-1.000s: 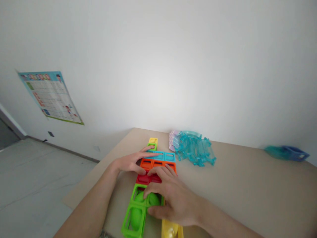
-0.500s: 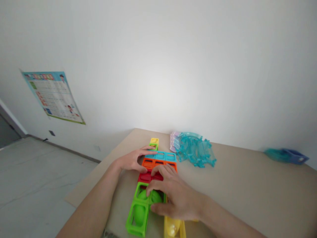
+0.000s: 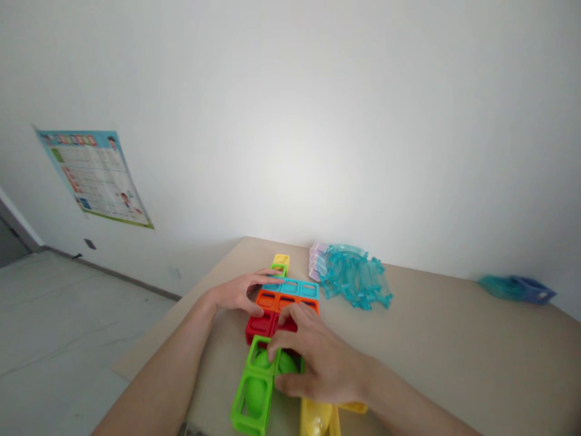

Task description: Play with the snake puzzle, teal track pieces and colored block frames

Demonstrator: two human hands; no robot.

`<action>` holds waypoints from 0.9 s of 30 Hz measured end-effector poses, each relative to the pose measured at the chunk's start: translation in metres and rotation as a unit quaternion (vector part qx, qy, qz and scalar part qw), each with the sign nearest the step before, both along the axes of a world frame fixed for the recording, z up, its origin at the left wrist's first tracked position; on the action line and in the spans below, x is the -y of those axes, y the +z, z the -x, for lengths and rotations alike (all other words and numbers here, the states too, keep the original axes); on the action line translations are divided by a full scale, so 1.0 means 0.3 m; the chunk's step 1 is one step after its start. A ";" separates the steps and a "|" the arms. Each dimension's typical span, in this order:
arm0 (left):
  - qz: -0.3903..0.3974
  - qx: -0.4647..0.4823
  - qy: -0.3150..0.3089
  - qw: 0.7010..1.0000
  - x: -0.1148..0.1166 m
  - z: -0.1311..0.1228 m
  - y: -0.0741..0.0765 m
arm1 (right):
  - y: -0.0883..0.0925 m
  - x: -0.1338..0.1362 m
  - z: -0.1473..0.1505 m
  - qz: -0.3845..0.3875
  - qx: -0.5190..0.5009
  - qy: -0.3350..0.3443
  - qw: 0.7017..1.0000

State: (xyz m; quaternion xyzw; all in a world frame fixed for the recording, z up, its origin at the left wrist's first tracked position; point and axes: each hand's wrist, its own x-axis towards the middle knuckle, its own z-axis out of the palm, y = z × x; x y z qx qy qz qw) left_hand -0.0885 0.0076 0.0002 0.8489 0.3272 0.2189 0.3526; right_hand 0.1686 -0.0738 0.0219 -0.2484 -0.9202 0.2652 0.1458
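Observation:
A row of coloured plastic blocks lies on the table: light blue blocks [image 3: 290,286], orange blocks [image 3: 287,301], red blocks [image 3: 260,325] and green blocks [image 3: 254,396], with yellow blocks [image 3: 318,418] at the bottom. My left hand [image 3: 238,292] rests at the left side of the blue and orange blocks, thumb and fingers curved round their edge. Over the red and green blocks lies my right hand [image 3: 313,351], its fingers and thumb bent round the upper green block. It partly hides the red, green and yellow blocks.
A heap of clear teal pieces [image 3: 356,275] lies behind on the right, beside a pink striped piece [image 3: 316,260]. Small green [image 3: 278,268] and yellow blocks [image 3: 281,259] stand at the far end. A blue container [image 3: 532,289] is at the far right, near the wall.
The red, orange and light blue blocks have shifted slightly left, with my left hand against them. A small gap now shows between the red and green blocks. The view has also moved slightly.

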 end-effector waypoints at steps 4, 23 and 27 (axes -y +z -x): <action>0.025 0.002 -0.002 1.000 -0.006 -0.002 0.001 | -0.001 -0.002 0.000 -0.002 0.003 0.004 1.000; 0.015 -0.012 -0.009 1.000 0.004 0.046 -0.005 | -0.006 -0.005 -0.021 0.010 0.003 -0.002 1.000; 0.034 -0.004 0.007 0.999 0.004 0.083 -0.017 | -0.009 -0.002 -0.022 0.008 0.005 -0.013 1.000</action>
